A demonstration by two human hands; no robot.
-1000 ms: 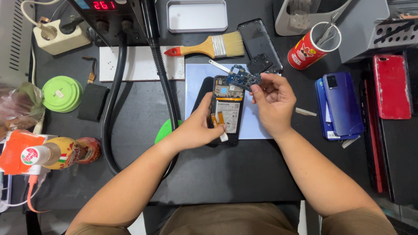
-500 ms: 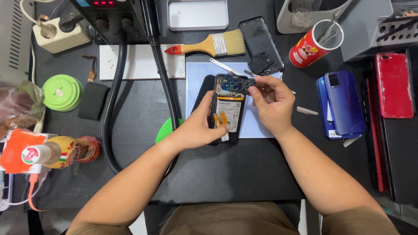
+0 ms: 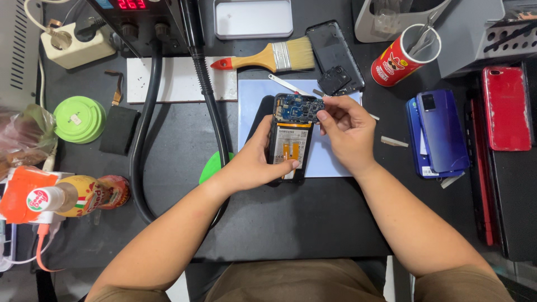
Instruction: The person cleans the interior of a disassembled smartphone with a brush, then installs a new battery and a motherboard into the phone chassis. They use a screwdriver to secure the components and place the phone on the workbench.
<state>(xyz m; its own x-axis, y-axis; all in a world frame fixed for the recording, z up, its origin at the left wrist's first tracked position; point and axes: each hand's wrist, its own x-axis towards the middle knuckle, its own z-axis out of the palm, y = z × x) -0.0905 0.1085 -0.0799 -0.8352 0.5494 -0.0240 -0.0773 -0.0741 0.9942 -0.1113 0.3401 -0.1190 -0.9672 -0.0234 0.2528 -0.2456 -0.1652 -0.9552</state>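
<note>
Left hand (image 3: pixel 254 159) steadies opened phone (image 3: pixel 291 140); right hand (image 3: pixel 347 131) pinches its top.

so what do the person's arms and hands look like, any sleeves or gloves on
Both arms are bare from elbow to fingertips: no sleeves show, and there are no gloves, rings, watch or wristband. The left hand and right hand have short, unpainted nails. The only clothing in view is brownish-khaki fabric over the lap at the bottom edge.
</note>
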